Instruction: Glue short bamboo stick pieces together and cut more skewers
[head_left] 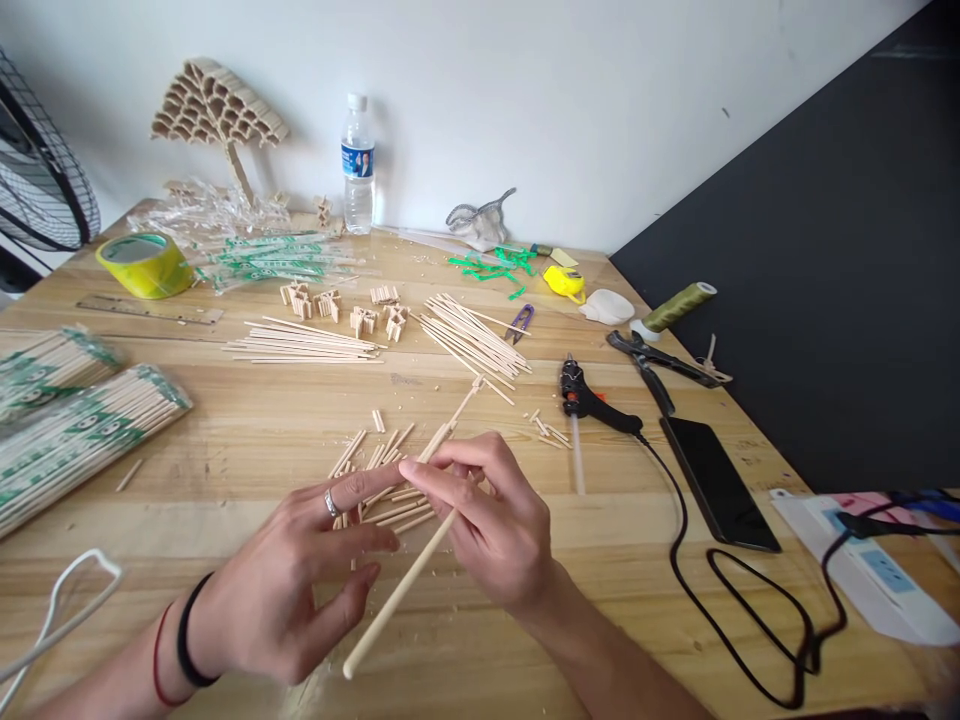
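A long wooden piece (401,594), made up of thin sticks toward its far end, slants across the middle of the view. My right hand (491,520) is closed around its middle. My left hand (300,570) has its fingers apart, and the index fingertip touches the piece beside my right fingers. Short cut sticks (405,510) lie on the table under and behind my hands. Farther back are two loose groups of long sticks, one on the left (307,345) and one on the right (480,335), with several small stick clusters (364,320) behind them.
On the wooden table (600,560), a glue gun (592,400), phone (720,485), pliers (652,365) and power strip (870,570) are at right. Bagged sticks (90,430) and yellow tape (146,265) lie left. A bottle (358,170) and stick tree (221,110) stand behind.
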